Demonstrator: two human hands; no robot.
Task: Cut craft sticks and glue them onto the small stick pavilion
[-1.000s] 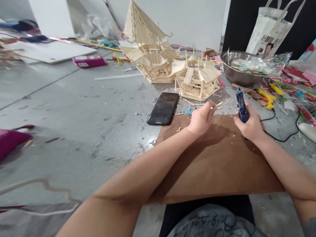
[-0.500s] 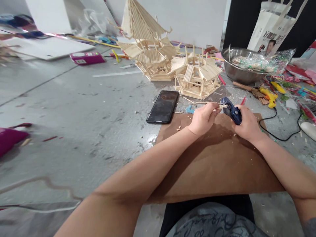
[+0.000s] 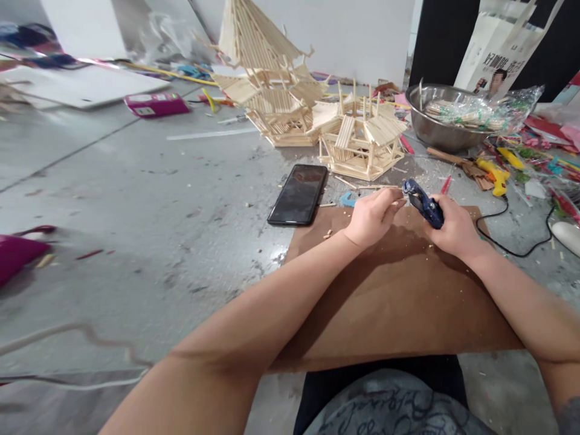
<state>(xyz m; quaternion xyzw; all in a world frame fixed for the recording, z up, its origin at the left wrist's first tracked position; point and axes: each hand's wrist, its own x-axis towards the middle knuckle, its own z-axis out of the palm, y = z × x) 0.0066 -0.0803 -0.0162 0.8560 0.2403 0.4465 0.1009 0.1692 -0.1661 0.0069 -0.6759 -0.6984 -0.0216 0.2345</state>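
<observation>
A round, shiny stainless-steel bowl (image 3: 441,138) sits open side up on the grey floor (image 3: 181,193). In it lie thin, pale wooden sticks (image 3: 466,116) with green bits among them, under crinkled clear plastic wrap (image 3: 521,109) that spills over the right rim; one pale strip stands up at the left side. Behind the bowl leans a white paper bag (image 3: 487,42) with dark lettering, its handles upward; its inside cannot be seen.

The right hand (image 3: 455,226) is wrapped around a dark blue handheld cutter (image 3: 423,204), above the far part of a flat brown board (image 3: 399,302). The cutter's long axis slants from the grip at lower right to its head at upper left, pointing at the left hand (image 3: 374,214). That hand pinches small pale wooden pieces (image 3: 397,203) between its fingertips, their ends aimed right, close to the cutter's head; whether they touch is too small to tell.

A black smartphone (image 3: 299,194) lies flat beside the board, its long axis running away and slightly right.
</observation>
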